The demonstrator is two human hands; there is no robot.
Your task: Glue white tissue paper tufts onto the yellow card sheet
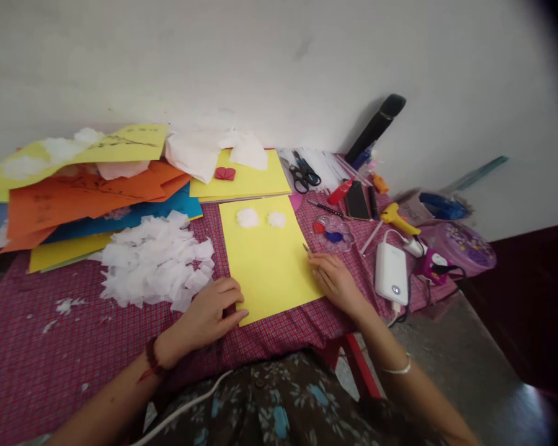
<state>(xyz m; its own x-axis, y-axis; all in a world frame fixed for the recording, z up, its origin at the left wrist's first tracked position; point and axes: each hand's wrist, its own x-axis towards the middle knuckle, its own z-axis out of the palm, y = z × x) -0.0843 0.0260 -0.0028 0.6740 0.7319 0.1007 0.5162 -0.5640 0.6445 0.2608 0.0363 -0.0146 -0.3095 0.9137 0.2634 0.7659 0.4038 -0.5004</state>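
A sheet of yellow paper (270,266) lies flat in front of me, with two white cotton-like tufts (248,217) near its top. My left hand (221,303) rests on the sheet's lower left edge, thumb and fingers apart, holding nothing. Over the right edge, my right hand (332,279) has its fingers closed round a slim, pointed tool (305,248). Only the dark tip of that tool shows; whether it is a brush or a pen I cannot tell. Beyond the right hand sits a clear paint palette (346,229) with red and blue in its wells.
At left, torn white paper pieces (155,260) form a heap before stacked coloured sheets (93,186). Black scissors (302,176), a red tube (340,192), a yellow glue gun (398,218) and a white power bank (391,272) lie at right. A wall (279,74) stands behind.
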